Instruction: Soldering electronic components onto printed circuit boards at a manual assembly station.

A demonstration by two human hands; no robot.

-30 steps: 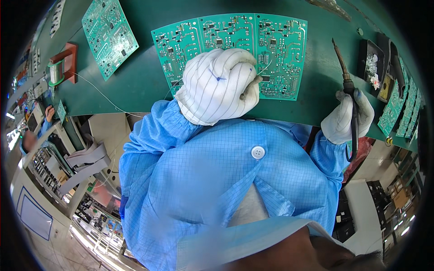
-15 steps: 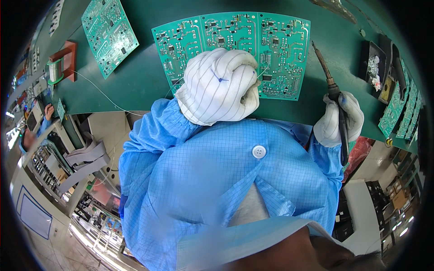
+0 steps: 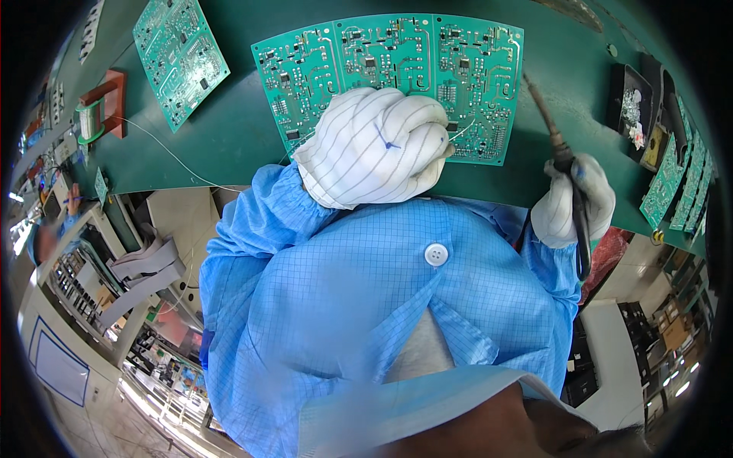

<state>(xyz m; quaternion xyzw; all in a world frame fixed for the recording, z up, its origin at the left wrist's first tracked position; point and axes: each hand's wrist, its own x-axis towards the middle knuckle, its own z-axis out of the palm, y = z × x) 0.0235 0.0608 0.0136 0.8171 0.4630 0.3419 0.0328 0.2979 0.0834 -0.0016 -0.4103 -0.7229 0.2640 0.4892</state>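
A green circuit board panel (image 3: 389,57) of three joined boards lies on the green table. Over its lower middle, my left hand (image 3: 374,149) in a white striped glove is closed around a thin solder wire (image 3: 164,149). The wire's free end sticks out past the fingers above the right-hand board, while its other end leads back to a spool (image 3: 90,122). Gloved as well, my right hand (image 3: 599,191) grips a soldering iron (image 3: 563,153) to the right of the panel. The iron's tip points up and away, beside the panel's right edge and apart from it.
Another green circuit board (image 3: 182,61) lies at the far left, near the reddish-brown spool stand (image 3: 114,95). At the right are a black tray (image 3: 622,99) with small pale parts and several upright green boards (image 3: 663,187). A co-worker's hand (image 3: 74,200) shows at the far left.
My left hand has shifted slightly right and turned a little, carrying the wire's end right over the right-hand board. My right hand and the iron have barely moved.
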